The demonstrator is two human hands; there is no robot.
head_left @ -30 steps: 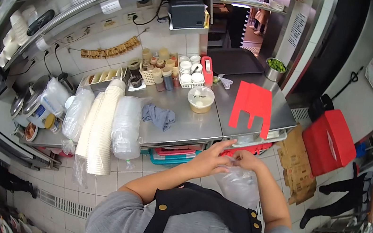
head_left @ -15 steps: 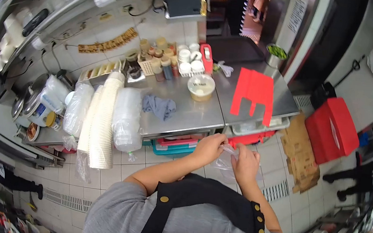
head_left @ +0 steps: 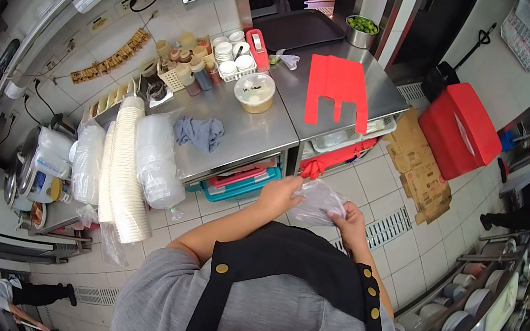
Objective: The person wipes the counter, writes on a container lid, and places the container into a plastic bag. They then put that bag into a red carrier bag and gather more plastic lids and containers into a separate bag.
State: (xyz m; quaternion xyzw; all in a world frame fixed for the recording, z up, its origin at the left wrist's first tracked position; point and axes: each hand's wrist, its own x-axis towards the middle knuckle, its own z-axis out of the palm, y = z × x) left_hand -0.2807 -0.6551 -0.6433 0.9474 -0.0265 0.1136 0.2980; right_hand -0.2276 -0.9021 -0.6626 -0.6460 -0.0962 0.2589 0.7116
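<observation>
A clear plastic bag [head_left: 316, 203] is stretched between my two hands, in front of the steel counter's edge. My left hand [head_left: 279, 197] grips its left side with the fingers closed. On the other side, my right hand [head_left: 350, 223] pinches the bag's edge between thumb and fingers. Beyond them a flat red plastic bag [head_left: 339, 84] lies on the counter [head_left: 274, 146], its handles pointing towards me. A lidded round tub [head_left: 254, 93] with writing on the lid stands to its left. Nearer the front edge sits a crumpled grey-blue cloth [head_left: 199, 133].
Stacked paper cups [head_left: 128, 173] and bagged plastic containers [head_left: 158, 161] jut over the counter's left front. Sauce bottles [head_left: 191, 67], a black tray [head_left: 294, 37] and a pot of green pieces [head_left: 362, 31] stand behind. Flattened cardboard [head_left: 417, 166] and a red bin [head_left: 463, 132] are right; other people stand at both sides.
My hands have moved apart, and the clear bag between them is spread wider. The view has shifted, so the counter's things appear further left and higher.
</observation>
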